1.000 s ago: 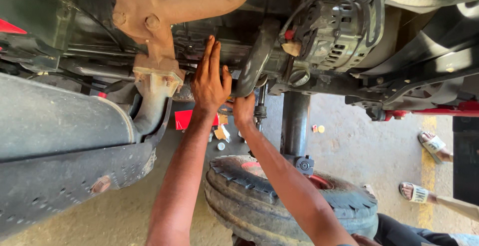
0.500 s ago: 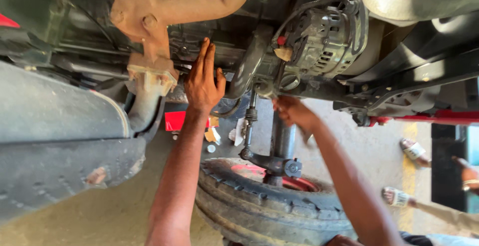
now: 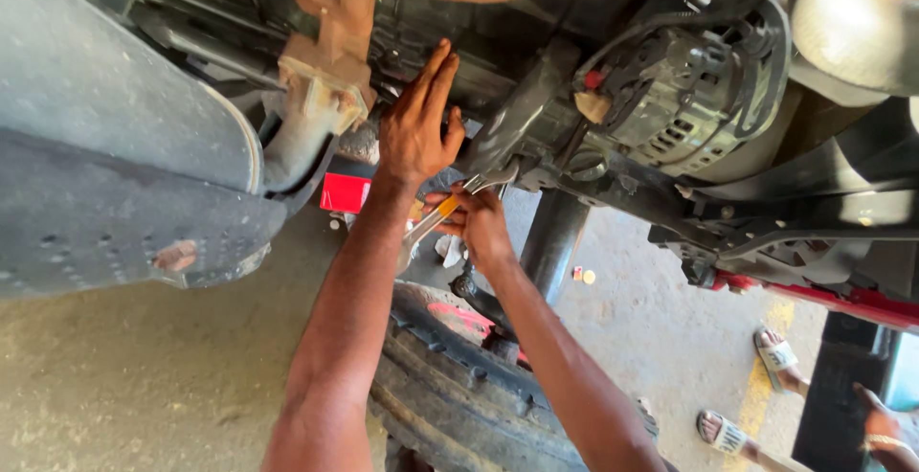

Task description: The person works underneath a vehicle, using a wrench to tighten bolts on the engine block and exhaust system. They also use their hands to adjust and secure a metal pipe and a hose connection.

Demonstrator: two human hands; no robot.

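Wrench [image 3: 458,202], a slim open-ended spanner with a yellow band on its shank, sits under the vehicle just below the engine's underside, its silver head up and to the right near a dark cast bracket [image 3: 526,127], its tail running down and left. Long axis: a slant from lower left to upper right. Right hand [image 3: 479,225] holds it, fingers curled round the shank close to the head, thumb side toward the camera; the wrench lies within that grip, so the right hand is plainly the nearer one. Left hand [image 3: 416,123] is just above, palm pressed flat against the grimy underside, fingers straight and slightly spread, pointing up, holding nothing. The two forearms run up from the bottom of the view and nearly cross at the wrists. Right of the hands hangs a ribbed alternator [image 3: 684,99]; left, a rusty exhaust flange [image 3: 321,89] under a brown manifold. A dark upright strut [image 3: 550,237] stands directly behind the right hand, crowding that side. Below lies a worn tyre [image 3: 459,386] on the concrete floor [image 3: 144,376]. A small red box [image 3: 343,192] shows behind the left wrist. Another person's sandalled feet [image 3: 775,352] stand at lower right, well apart.
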